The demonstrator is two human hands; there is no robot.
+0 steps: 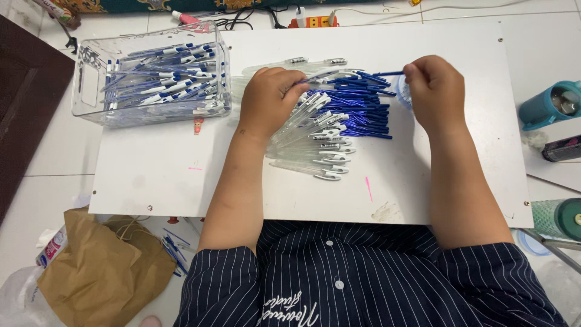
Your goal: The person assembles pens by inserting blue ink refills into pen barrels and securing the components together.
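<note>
On the white tabletop (181, 175), the left hand (269, 100) has its fingers curled around a clear pen barrel (316, 76), while the right hand (433, 91) pinches the end of a blue refill (378, 75), apparently lined up with the barrel, though the fingers hide the join. Both hands hover over a heap of blue refills (363, 109) and a fan of clear pen barrels (321, 151). A clear plastic bin (88, 91) of assembled pens sits at the far left corner.
</note>
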